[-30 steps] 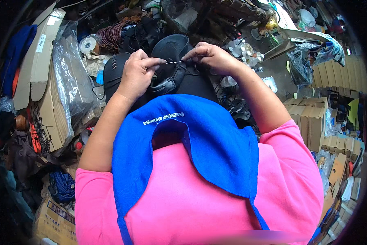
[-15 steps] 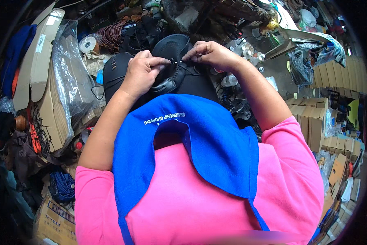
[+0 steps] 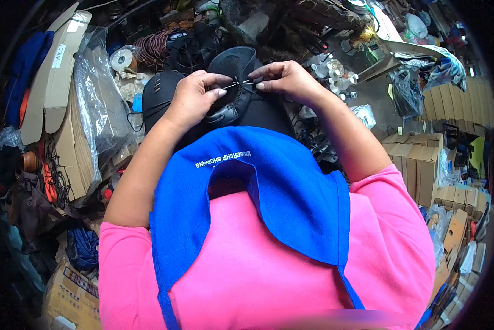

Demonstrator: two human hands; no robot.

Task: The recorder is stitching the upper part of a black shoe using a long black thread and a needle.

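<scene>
A black leather piece (image 3: 234,58), curved and shoe-like with a row of stitching along its seam, rests on my black-covered lap (image 3: 269,118). At the left of the seam, my left hand (image 3: 196,94) pinches a thin bright needle (image 3: 229,86) between thumb and fingertips, its point toward the leather. Across from it my right hand (image 3: 284,80) grips a second needle (image 3: 249,82) the same way, close to the seam. Dark thread (image 3: 258,94) shows near the right fingers. Where the needle tips meet the leather is too small to make out.
A spool (image 3: 123,59) and coiled brown cord (image 3: 151,48) lie beyond my left hand. Clear plastic bottles (image 3: 335,71) stand to the right. Flat cardboard and a plastic sheet (image 3: 97,99) lean on the left; folded cardboard boxes (image 3: 417,165) are stacked at right.
Both hands have shifted slightly at the seam. A needle now shows more plainly in each hand, the left one slanting toward the leather. The leather piece stays in place.
</scene>
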